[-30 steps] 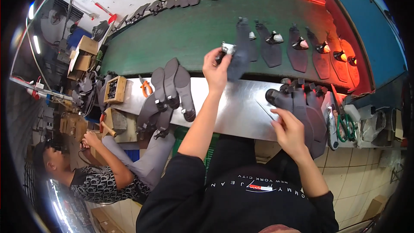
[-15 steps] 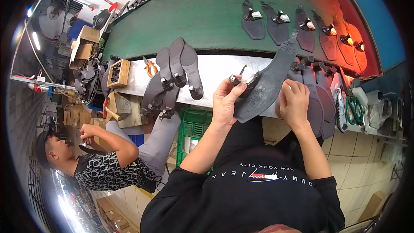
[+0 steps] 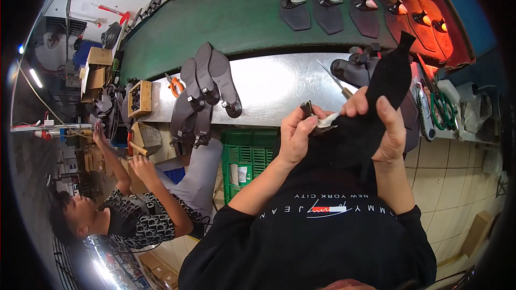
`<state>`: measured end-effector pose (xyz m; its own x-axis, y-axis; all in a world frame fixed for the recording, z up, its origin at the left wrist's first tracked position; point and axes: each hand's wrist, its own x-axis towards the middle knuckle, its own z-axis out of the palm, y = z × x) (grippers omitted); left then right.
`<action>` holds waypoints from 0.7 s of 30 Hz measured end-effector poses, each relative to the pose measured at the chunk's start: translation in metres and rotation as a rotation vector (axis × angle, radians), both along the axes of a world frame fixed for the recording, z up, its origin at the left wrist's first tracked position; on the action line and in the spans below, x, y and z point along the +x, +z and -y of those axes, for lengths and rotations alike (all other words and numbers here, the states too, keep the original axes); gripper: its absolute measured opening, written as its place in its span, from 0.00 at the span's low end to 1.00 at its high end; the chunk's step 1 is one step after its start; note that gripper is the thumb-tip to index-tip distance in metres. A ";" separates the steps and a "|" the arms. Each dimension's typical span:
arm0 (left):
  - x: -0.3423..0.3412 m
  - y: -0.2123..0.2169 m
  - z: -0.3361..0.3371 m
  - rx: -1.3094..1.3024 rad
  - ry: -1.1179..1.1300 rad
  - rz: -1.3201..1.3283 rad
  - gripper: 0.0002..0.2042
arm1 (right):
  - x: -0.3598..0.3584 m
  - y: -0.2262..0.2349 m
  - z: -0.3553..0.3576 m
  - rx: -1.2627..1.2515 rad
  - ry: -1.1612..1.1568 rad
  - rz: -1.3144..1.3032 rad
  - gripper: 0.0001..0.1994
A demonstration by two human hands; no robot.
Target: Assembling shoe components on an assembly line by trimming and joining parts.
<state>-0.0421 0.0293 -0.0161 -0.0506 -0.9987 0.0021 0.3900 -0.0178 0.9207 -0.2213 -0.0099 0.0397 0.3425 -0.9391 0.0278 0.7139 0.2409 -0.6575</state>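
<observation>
A black shoe sole (image 3: 396, 72) is held up in front of my chest, its narrow end pointing to the upper right. My right hand (image 3: 389, 137) is closed around it, thumb on one side and fingers on the other. My left hand (image 3: 295, 138) pinches a small dark heel piece (image 3: 306, 109) with a shiny end. A white, crumpled-looking piece (image 3: 327, 122) shows between the two hands at the sole's edge. The lower part of the sole merges with my black shirt and is hard to make out. Beyond my right hand, a pointed tool with a wooden handle (image 3: 344, 90) lies on the metal table.
Several soles with heels lie on the green belt (image 3: 236, 21), under an orange glow at right. More soles (image 3: 207, 83) overlap on the metal table (image 3: 269, 83). Green-handled scissors (image 3: 444, 108), orange pliers (image 3: 174, 86) and a green crate (image 3: 247, 158) are around. A person (image 3: 134, 215) sits at left.
The sole has been turned over, from grey underside to black face, and its narrow end has swung right. My right hand has taken hold of it. The seated person's arms have moved apart.
</observation>
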 end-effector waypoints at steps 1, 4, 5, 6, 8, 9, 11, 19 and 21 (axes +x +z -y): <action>0.002 0.000 0.001 -0.014 -0.043 -0.014 0.11 | -0.002 -0.001 0.000 -0.001 0.016 0.103 0.17; 0.007 0.005 0.000 0.078 -0.095 -0.043 0.14 | -0.007 0.007 0.000 -0.031 -0.001 0.112 0.21; 0.010 0.007 0.001 0.082 -0.090 -0.042 0.14 | -0.008 0.010 -0.001 -0.094 -0.027 0.007 0.21; 0.013 0.011 0.002 0.174 -0.091 -0.046 0.17 | -0.009 0.010 -0.003 -0.156 -0.057 -0.101 0.22; 0.019 0.013 0.003 0.271 -0.090 -0.052 0.21 | -0.012 0.007 -0.006 -0.104 -0.022 -0.112 0.22; 0.022 0.013 0.002 0.351 -0.075 -0.171 0.22 | -0.014 0.004 -0.007 -0.047 0.039 -0.205 0.22; 0.028 0.013 0.000 0.434 -0.051 -0.292 0.22 | -0.018 -0.009 -0.009 0.005 0.103 -0.272 0.19; 0.046 0.011 -0.007 0.612 -0.049 -0.656 0.21 | -0.014 -0.035 -0.011 0.086 0.132 -0.318 0.11; 0.047 0.009 -0.008 0.595 -0.057 -0.694 0.21 | -0.013 -0.041 -0.013 0.121 0.163 -0.348 0.15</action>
